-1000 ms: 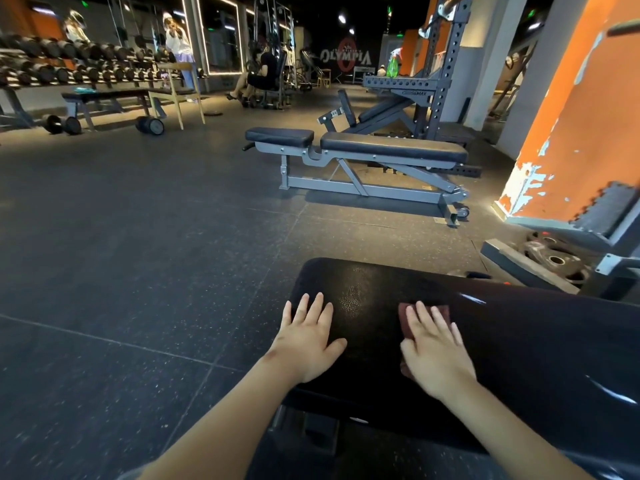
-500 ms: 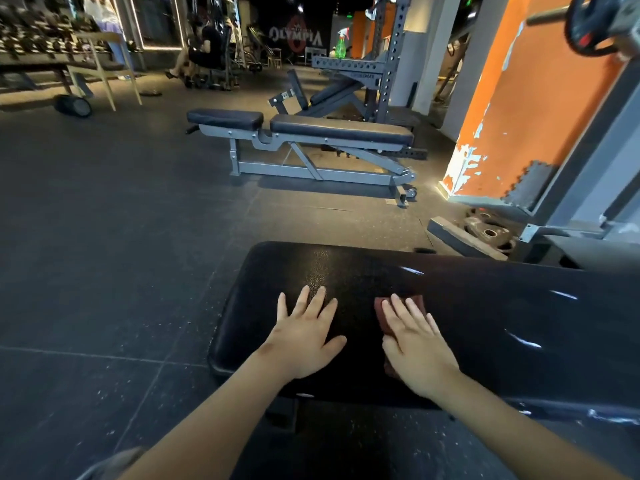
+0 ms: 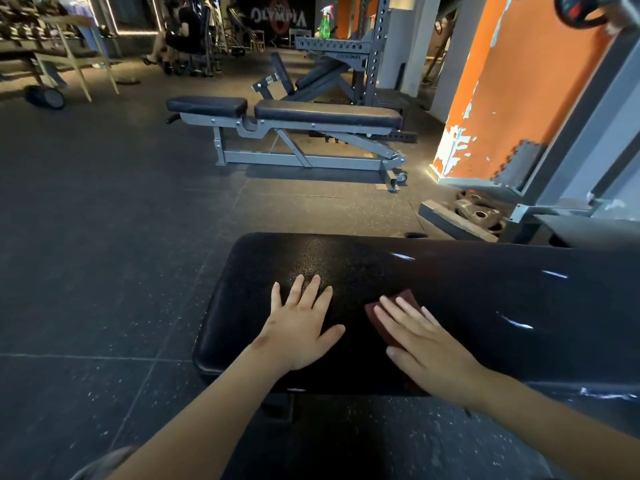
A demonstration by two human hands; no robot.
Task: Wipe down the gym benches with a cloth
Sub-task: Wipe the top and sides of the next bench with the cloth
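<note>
Since the cloth (image 3: 373, 313) sits flat under your right hand (image 3: 427, 344), the coming stroke depends on how the bench (image 3: 485, 289) lies from that hand. Its black pad has its long axis running from 9 o'clock to 3 o'clock across your view. The rounded end sits just past your left hand (image 3: 299, 323), and the rest stretches out of sight at 3 o'clock.

Your right hand is spread open with the fingers straight. It presses the dark red cloth onto the pad rather than clutching it, and its fingertips point toward 11 o'clock. Only a corner and one edge of the cloth show beyond the fingers.

Your left hand is also open, palm down on bare pad, holding nothing. It lies at 9 o'clock from the cloth, close by but not touching it.

Most of the unwiped length probably lies at 3 o'clock, so the right hand is the nearer one for that run. I'd sweep it that way along the axis. The bright streaks there may be moisture or glare; I cannot tell which. An adjustable bench (image 3: 325, 114) stands well apart at 12 o'clock.
</note>
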